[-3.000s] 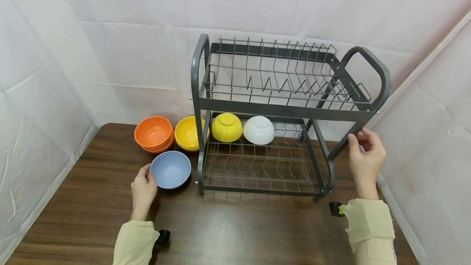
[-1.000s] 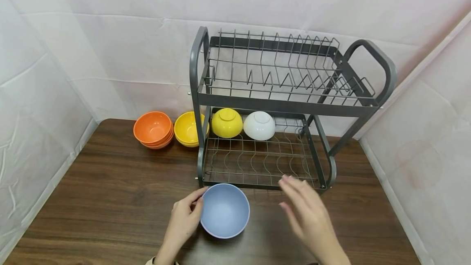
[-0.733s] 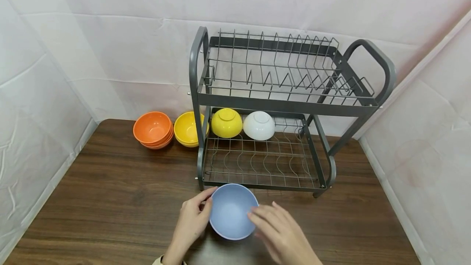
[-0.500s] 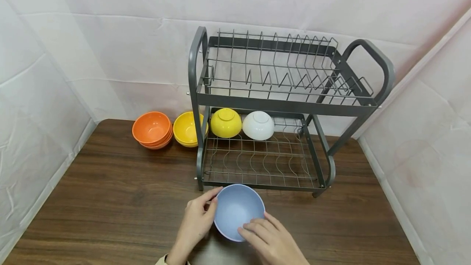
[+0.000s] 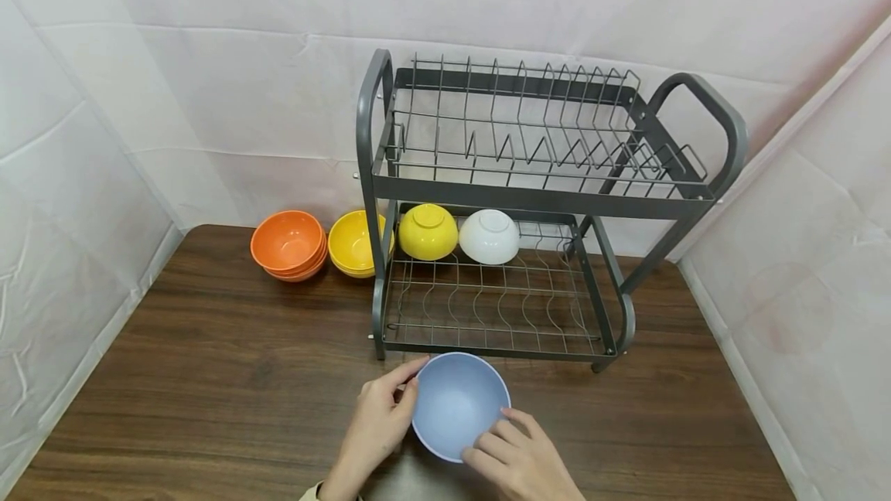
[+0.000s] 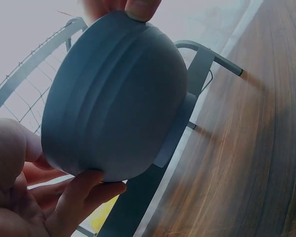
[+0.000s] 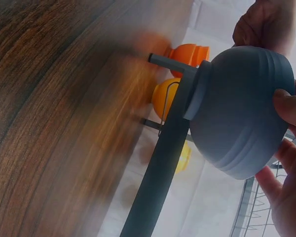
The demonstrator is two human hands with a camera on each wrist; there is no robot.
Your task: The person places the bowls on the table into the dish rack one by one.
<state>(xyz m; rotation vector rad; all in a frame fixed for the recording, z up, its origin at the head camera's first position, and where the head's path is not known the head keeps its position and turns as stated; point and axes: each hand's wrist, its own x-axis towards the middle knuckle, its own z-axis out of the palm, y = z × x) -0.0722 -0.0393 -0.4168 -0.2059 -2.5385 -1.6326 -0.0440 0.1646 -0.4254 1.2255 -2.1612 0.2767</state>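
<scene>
A light blue bowl, its mouth facing up, is held between both hands in front of the dish rack. My left hand pinches its left rim, thumb on the near side. On the right rim, my right hand grips with fingertips over the edge. Both wrist views show the bowl's outer wall and its foot raised off the table. Turned upside down on the rack's lower tier are a yellow bowl and a white bowl, side by side at the back left.
Left of the rack stands a stack of orange bowls. Beside it, yellow bowls are partly hidden by the rack's left post. The upper tier carries wire dividers. White cloth encloses the wooden table at back and sides.
My left hand has brought the blue bowl from beside the orange stack to the rack's front. My right hand has left the rack's right post and taken the bowl's right rim.
</scene>
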